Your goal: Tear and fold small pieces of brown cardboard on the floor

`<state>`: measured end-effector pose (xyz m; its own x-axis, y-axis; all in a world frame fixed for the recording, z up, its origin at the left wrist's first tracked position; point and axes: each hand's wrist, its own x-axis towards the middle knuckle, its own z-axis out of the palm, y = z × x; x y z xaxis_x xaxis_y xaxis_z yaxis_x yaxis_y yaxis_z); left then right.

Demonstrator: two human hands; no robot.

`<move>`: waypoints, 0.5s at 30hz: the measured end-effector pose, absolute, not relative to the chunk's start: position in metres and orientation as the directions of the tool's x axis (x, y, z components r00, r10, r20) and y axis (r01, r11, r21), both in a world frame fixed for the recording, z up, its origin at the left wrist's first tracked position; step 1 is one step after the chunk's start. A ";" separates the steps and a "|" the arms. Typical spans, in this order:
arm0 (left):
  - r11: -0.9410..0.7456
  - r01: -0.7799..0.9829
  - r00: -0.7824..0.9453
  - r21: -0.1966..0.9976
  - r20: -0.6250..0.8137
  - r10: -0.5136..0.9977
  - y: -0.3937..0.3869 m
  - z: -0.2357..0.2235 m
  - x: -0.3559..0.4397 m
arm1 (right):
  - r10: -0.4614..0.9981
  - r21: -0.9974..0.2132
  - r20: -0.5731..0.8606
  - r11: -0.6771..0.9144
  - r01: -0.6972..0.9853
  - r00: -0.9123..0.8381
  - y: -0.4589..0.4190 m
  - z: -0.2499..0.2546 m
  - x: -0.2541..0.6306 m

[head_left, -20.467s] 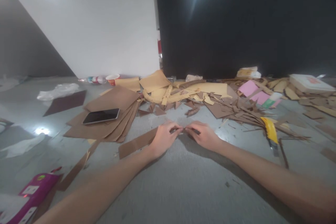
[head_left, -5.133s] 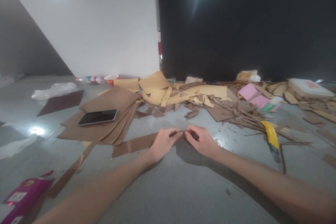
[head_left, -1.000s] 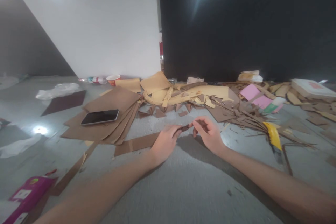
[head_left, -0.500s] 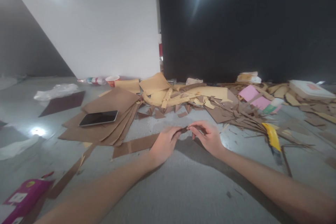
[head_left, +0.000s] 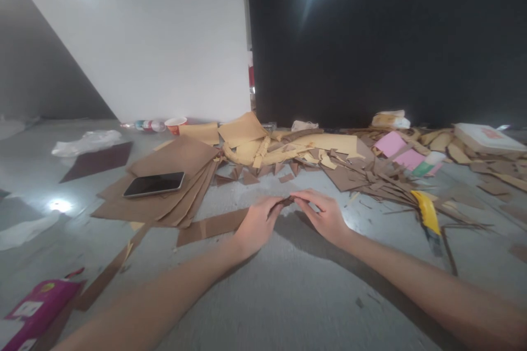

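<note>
My left hand (head_left: 257, 223) and my right hand (head_left: 325, 215) meet over the grey floor, fingertips pinched together on a small brown cardboard piece (head_left: 288, 201) between them. Both hands are closed on it. A long brown cardboard strip (head_left: 208, 226) lies flat just left of my left hand. Small folded brown triangles (head_left: 247, 176) lie a little beyond my hands.
A stack of brown sheets (head_left: 164, 186) with a black phone (head_left: 154, 184) on top lies at the left. Tan and brown scraps (head_left: 329, 153) pile along the black wall. A yellow utility knife (head_left: 426, 216) lies at the right, a magenta box (head_left: 33, 307) at bottom left.
My right hand's fingers, apart a second ago, have closed onto the small piece again. Both hands stay in the same spot.
</note>
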<state>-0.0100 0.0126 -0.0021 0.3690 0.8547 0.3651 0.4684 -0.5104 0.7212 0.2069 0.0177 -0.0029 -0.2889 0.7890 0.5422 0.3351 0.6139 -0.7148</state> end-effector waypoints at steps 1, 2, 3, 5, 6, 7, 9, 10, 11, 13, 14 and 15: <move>-0.505 0.467 0.371 0.726 0.358 0.857 0.012 -0.002 -0.010 | 0.783 -0.711 0.547 0.622 0.329 -0.297 0.017 -0.002 0.207; -0.502 0.465 0.373 0.729 0.353 0.858 0.012 -0.001 -0.010 | 0.780 -0.709 0.550 0.625 0.326 -0.298 0.017 -0.002 0.207; -0.501 0.461 0.376 0.732 0.350 0.858 0.012 -0.001 -0.010 | 0.779 -0.708 0.552 0.626 0.326 -0.297 0.017 -0.001 0.206; -0.504 0.453 0.379 0.736 0.353 0.855 0.012 -0.002 -0.010 | 0.779 -0.704 0.556 0.627 0.333 -0.290 0.017 -0.002 0.206; -0.505 0.450 0.377 0.737 0.356 0.855 0.012 -0.003 -0.010 | 0.776 -0.700 0.560 0.630 0.336 -0.289 0.018 -0.002 0.206; -0.505 0.447 0.374 0.738 0.359 0.855 0.012 -0.003 -0.011 | 0.772 -0.695 0.566 0.635 0.337 -0.288 0.018 -0.003 0.206; -0.499 0.449 0.362 0.741 0.359 0.860 0.012 -0.004 -0.011 | 0.762 -0.684 0.579 0.648 0.335 -0.292 0.019 -0.003 0.205; -0.493 0.453 0.355 0.743 0.357 0.864 0.012 -0.005 -0.011 | 0.757 -0.680 0.583 0.653 0.334 -0.295 0.019 -0.003 0.205; -0.488 0.456 0.352 0.744 0.353 0.867 0.012 -0.005 -0.011 | 0.754 -0.676 0.587 0.657 0.334 -0.296 0.019 -0.003 0.205; -0.486 0.460 0.349 0.743 0.352 0.868 0.013 -0.005 -0.011 | 0.750 -0.669 0.591 0.661 0.338 -0.297 0.018 -0.002 0.205; -0.488 0.460 0.349 0.742 0.355 0.867 0.013 -0.005 -0.011 | 0.749 -0.667 0.593 0.662 0.342 -0.295 0.018 -0.001 0.205; -0.492 0.459 0.348 0.740 0.359 0.866 0.013 -0.006 -0.011 | 0.750 -0.665 0.594 0.661 0.347 -0.290 0.018 0.000 0.205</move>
